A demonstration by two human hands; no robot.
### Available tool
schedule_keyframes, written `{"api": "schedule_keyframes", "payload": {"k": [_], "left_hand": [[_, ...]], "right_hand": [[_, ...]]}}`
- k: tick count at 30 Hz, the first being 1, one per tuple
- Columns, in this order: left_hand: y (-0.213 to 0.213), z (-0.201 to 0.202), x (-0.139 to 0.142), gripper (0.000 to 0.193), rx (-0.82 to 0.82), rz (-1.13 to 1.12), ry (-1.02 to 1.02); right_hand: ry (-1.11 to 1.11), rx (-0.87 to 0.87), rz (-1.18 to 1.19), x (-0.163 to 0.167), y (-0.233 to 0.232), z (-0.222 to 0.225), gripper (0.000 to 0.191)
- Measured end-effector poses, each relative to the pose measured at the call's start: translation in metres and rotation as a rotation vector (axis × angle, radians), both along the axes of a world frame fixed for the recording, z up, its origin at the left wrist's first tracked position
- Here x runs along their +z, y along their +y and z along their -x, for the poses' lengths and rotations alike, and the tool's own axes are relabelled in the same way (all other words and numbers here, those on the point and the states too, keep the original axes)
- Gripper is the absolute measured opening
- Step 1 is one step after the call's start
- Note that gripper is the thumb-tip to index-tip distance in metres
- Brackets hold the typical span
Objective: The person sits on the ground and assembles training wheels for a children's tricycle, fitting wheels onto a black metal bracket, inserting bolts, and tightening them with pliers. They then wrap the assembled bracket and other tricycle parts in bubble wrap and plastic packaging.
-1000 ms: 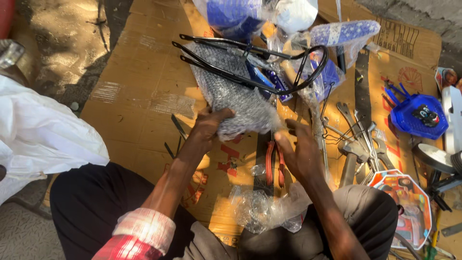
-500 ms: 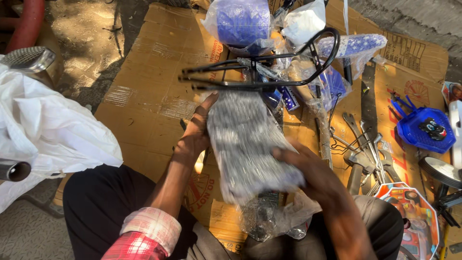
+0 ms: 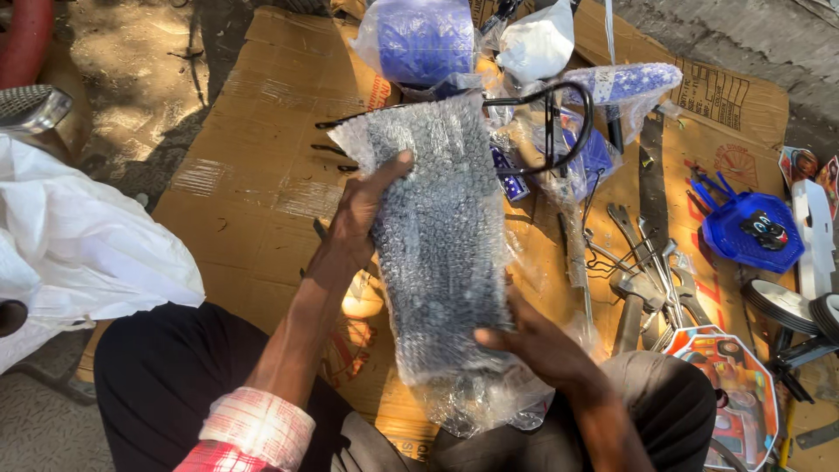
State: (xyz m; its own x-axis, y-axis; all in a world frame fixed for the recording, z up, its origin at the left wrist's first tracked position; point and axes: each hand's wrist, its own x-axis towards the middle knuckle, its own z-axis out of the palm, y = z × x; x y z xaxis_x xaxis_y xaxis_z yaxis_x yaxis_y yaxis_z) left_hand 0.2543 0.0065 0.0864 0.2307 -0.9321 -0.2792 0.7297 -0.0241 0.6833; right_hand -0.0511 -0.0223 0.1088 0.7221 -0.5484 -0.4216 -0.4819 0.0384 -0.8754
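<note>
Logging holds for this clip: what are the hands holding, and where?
Both hold a bubble-wrapped bundle: the left hand on its upper left edge, the right hand on its lower right edge.

Bubble-wrapped long part [image 3: 441, 253], upright, grey, held above cardboard sheet [image 3: 253, 175]

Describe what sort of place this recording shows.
Probably an outdoor, ground-level assembly spot: flattened brown cardboard sheets laid over dirt, metal hand tools scattered, and small black wheels beside wrapped parts.

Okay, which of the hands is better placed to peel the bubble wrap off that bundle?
Probably the left hand: its thumb sits on the upper edge of the bubble wrap bundle, where the wrap looks loose. The right hand supports the bundle's lower end.
</note>
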Motion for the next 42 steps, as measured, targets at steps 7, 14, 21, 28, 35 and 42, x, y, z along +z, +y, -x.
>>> {"api": "schedule_keyframes", "payload": {"k": [7,14,21,28,35,42], "left_hand": [[-0.003,0.006,0.018,0.113,0.128,-0.095,-0.205],[0.004,0.012,0.011,0.137,0.003,-0.196,-0.614],[-0.002,0.005,-0.032,0.132,-0.343,0.708,-0.236],[0.008,0.007,-0.033,0.120,-0.165,0.717,-0.783],[0.010,0.015,-0.010,0.114,-0.197,0.203,-0.828],[0.007,0.031,0.018,0.083,0.000,0.002,-0.492]], "right_hand": [[-0.240,-0.354,0.643,0.034,-0.009,-0.073,0.056],[-0.238,-0.467,0.991,0.054,-0.028,-0.119,0.032],[-0.284,-0.467,0.828,0.040,-0.042,-0.117,0.017],[-0.308,-0.407,0.895,0.040,-0.044,-0.108,0.014],[-0.155,-0.699,0.937,0.030,-0.065,-0.117,0.021],[-0.338,-0.520,0.914,0.053,-0.075,-0.092,0.016]]}}
